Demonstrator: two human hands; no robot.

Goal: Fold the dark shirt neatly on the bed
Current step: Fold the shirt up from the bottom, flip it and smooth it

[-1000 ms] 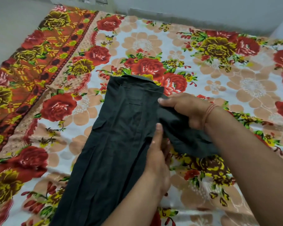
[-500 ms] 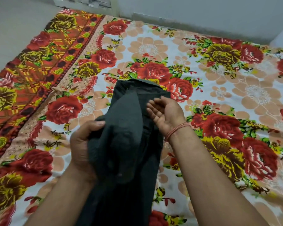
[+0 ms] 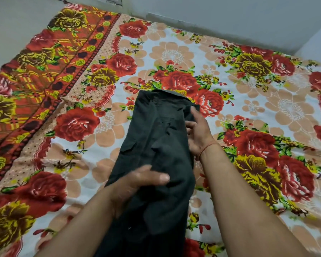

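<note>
The dark shirt (image 3: 156, 141) lies lengthwise on the floral bed sheet (image 3: 174, 52) as a long narrow strip, collar end away from me, with both sides folded inward. My left hand (image 3: 137, 186) rests flat on the folded-over sleeve near the strip's middle, fingers pointing right, slightly blurred. My right hand (image 3: 198, 134) sits at the shirt's right edge near the shoulder, fingers spread and touching the fabric. A thin orange thread circles my right wrist. The near end of the shirt runs out of view below.
The bed sheet has an orange and red border band (image 3: 35, 75) on the left. A grey wall (image 3: 230, 19) runs along the far side of the bed, and bare floor (image 3: 11, 25) shows at the far left.
The right sleeve was carried across and laid over the shirt's body. My left hand let go of it and now presses on top; my right hand shifted to the right edge.
</note>
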